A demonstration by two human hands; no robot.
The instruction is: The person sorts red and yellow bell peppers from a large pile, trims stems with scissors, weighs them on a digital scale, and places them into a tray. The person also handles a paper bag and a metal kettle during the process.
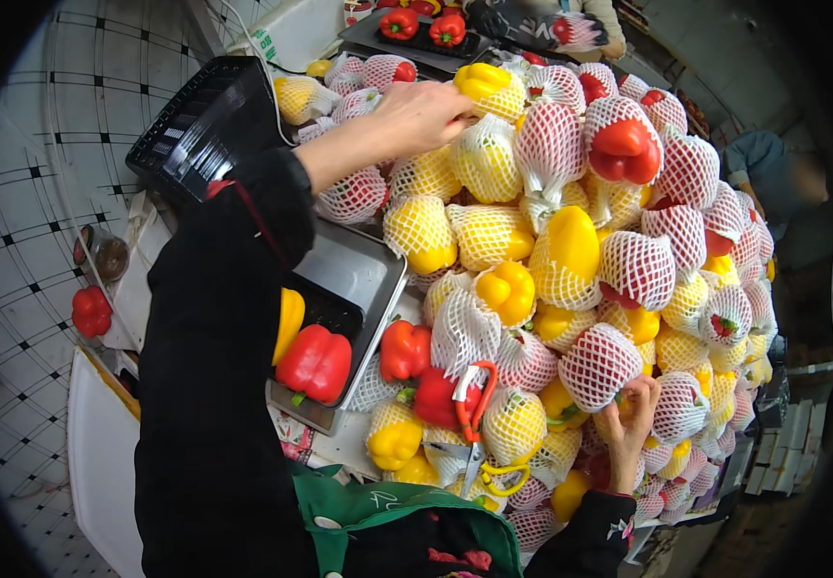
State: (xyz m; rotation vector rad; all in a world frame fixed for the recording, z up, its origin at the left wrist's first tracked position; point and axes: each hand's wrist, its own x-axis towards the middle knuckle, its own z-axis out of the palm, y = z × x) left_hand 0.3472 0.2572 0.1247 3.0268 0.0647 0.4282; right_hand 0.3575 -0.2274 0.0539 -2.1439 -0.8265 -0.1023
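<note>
Head view. The left hand point(418, 118) reaches across to the far side of a heap of peppers, its fingers curled against the near edge of a yellow pepper point(481, 81) half sheathed in a white net. From where I stand, I cannot tell whether this grip pinches the pepper or merely rests against it. The right hand point(632, 416), on the near slope, has its fingers bent at the lower right edge of a netted red pepper point(599, 367); whether that grip pinches the net, I cannot tell either. Both peppers lie within the heap, among many red and yellow ones in similar nets.

Scissors point(475, 430) with red and yellow handles lie open on the near part of the heap, between the two forearms. To their left, a metal tray point(362, 258) on the white desk point(348, 444) carries a black tray point(326, 310) holding a bare red pepper point(314, 362) and a bare yellow one, the latter partly hidden by the left sleeve point(214, 366). Beyond that arm stand black crates point(206, 123). At the top edge, another person's hand point(615, 46) shows near a dark tray with two red peppers. The green apron point(387, 509) is at the lower edge.
</note>
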